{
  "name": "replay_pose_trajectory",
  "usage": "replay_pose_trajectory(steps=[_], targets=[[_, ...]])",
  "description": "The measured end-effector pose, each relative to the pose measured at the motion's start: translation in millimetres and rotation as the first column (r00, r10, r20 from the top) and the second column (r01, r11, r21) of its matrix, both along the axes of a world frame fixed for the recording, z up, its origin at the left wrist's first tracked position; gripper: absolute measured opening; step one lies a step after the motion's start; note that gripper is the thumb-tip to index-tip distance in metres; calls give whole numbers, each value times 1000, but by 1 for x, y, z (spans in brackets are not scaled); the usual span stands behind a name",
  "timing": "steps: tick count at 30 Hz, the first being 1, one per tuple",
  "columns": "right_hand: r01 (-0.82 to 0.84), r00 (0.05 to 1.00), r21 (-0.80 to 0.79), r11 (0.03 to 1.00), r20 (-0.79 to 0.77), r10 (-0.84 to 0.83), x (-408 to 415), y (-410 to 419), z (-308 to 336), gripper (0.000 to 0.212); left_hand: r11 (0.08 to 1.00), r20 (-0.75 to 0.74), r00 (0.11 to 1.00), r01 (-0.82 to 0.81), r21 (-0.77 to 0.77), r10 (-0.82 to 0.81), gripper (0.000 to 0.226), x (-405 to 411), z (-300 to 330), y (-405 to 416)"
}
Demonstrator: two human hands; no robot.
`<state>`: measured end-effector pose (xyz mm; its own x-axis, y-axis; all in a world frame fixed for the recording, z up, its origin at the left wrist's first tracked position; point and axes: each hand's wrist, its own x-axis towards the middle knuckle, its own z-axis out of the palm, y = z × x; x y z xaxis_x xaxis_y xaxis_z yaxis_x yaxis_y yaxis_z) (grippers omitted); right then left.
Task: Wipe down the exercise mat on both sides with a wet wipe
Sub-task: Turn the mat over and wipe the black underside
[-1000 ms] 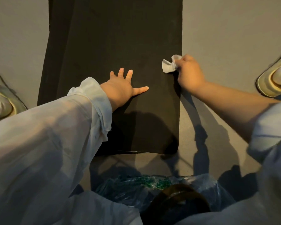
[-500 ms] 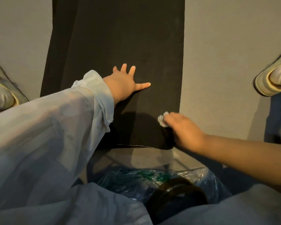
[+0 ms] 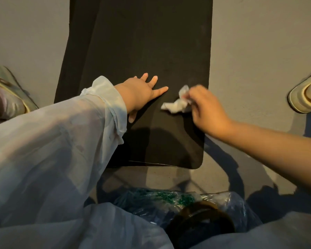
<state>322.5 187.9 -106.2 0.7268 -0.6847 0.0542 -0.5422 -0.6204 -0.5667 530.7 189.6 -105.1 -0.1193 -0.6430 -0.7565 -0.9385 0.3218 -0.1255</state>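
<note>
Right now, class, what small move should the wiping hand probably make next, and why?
Probably drag the wet wipe across toward the left hand. The right hand pinches it near the mat's right edge, while the left lies flat, steadying the mat, with dark surface showing between them.

Matt black mat, crumpled wipe

Grey floor is filling the frame; dark shadows are falling across its lower right part.

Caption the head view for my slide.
Left hand presses flat on the black foam exercise mat while right hand holds a crumpled white wet wipe.
</note>
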Motion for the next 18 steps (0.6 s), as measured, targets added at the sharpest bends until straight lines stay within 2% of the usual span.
replay_pose_trajectory(steps=[3,6,11,15,18], targets=[[192,981,-45,980,22,-192,36,-29,-14,23,999,-39,998,-45,11,45,143,10,1,1],[252,963,3,968,-102,-250,57,-10,-37,31,998,-66,996,-67,18,68,142,10,0,1],[92,969,-15,996,-228,-93,46,33,-34,24,997,-125,989,-77,25,79,144,15,-2,1],[-148,964,120,982,-206,170,16,74,-17,33,999,-155,986,-54,3,54,144,20,-5,3],[-264,899,206,942,-302,318,0,104,-18,45,998,-157,986,-56,-6,55,144,19,-6,2]])
